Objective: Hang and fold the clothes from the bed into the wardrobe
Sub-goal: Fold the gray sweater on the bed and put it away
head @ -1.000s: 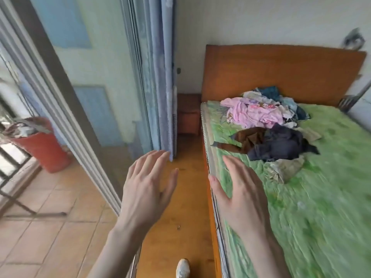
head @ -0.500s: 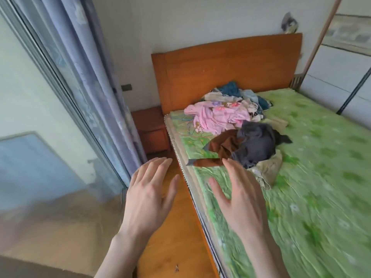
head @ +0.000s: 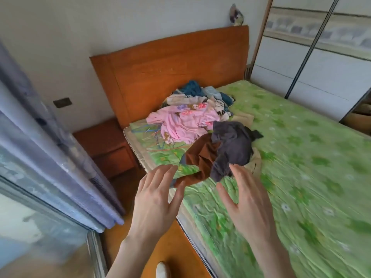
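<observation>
Both hands are raised with the backs toward the camera, fingers straight and slightly spread, grasping nothing. The left hand [head: 155, 199] hovers over the near-left edge of the bed, its fingertips in front of the tail of a brown cloth; whether it touches the cloth cannot be told. The right hand [head: 248, 203] is held above the green flowered bedcover [head: 297, 177], its fingertips just below the hanging corner of a dark grey garment [head: 232, 145].

That dark grey garment lies crumpled on top of the rust-brown garment [head: 200, 157], which trails toward the near-left edge of the bed. Just beyond them sits a pink printed garment [head: 184, 123], and farther still, against the orange-brown wooden headboard [head: 170, 63], a heap of blue, cream and patterned clothes [head: 200, 95]. A beige cloth [head: 256, 159] peeks out to the right of the grey one.

To the left of the bed stands a low wooden nightstand [head: 104, 141], with a pale blue curtain [head: 50, 157] and a glass door at the far left. On the right, beyond the bed, are the white sliding wardrobe doors [head: 313, 65]. The floor [head: 172, 247] is orange wood, with a white shoe tip [head: 162, 269] at the bottom.
</observation>
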`<action>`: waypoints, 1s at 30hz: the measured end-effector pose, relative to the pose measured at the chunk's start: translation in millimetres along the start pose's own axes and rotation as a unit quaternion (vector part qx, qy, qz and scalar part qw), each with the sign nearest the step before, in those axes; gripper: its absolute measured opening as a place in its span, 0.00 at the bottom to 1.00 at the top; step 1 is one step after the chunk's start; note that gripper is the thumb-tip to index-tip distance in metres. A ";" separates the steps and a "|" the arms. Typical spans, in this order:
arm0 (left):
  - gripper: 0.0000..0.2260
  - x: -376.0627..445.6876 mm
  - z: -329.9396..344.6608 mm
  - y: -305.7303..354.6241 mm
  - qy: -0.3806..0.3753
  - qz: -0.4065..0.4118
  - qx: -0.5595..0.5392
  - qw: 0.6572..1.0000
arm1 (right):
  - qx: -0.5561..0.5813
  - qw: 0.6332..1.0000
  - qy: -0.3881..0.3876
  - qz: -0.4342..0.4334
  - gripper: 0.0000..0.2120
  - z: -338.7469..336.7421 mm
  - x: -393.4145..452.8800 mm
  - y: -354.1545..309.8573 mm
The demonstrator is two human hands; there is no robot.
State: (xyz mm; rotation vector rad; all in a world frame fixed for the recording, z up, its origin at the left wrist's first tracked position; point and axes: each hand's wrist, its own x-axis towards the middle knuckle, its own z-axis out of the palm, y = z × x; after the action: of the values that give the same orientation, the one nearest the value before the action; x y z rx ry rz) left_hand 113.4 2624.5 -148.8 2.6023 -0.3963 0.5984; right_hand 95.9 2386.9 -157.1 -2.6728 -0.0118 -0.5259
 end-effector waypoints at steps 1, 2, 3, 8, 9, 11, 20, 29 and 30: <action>0.20 14.5 3.7 -13.2 -0.005 0.007 -0.003 1.000 | -0.004 1.000 0.000 0.007 0.31 7.8 12.8 -6.0; 0.20 28.7 7.3 -25.9 -0.008 0.014 -0.008 1.000 | -0.007 1.000 0.003 0.014 0.31 16.0 24.8 -11.1; 0.20 42.2 11.3 -37.4 -0.011 0.021 -0.016 1.000 | -0.009 1.000 0.008 0.022 0.31 23.9 35.6 -15.3; 0.18 101.5 39.1 -79.9 -0.035 0.068 -0.059 0.995 | -0.053 0.996 -0.004 0.078 0.32 55.6 70.7 -18.8; 0.18 109.5 46.0 -85.4 -0.045 0.074 -0.067 0.994 | -0.065 0.994 -0.010 0.089 0.32 58.6 74.3 -17.5; 0.18 123.2 61.7 -94.0 -0.060 0.087 -0.088 0.990 | -0.078 0.991 -0.009 0.110 0.32 64.8 81.2 -15.1; 0.17 183.1 147.3 -107.7 -0.103 0.159 -0.133 0.973 | -0.087 0.981 0.011 0.172 0.30 105.0 116.7 14.8; 0.16 245.5 243.7 -96.6 -0.138 0.193 -0.133 0.962 | -0.072 0.964 0.016 0.256 0.27 144.8 144.5 75.5; 0.16 250.8 255.8 -94.8 -0.150 0.193 -0.135 0.960 | -0.071 0.962 0.012 0.265 0.25 150.9 147.1 84.0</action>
State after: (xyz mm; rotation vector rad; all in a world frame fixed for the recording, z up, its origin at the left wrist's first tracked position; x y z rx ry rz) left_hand 452.9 2541.1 -271.5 2.3620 -1.0257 0.2413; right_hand 294.3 2360.0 -264.0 -2.6437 0.7517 -0.3909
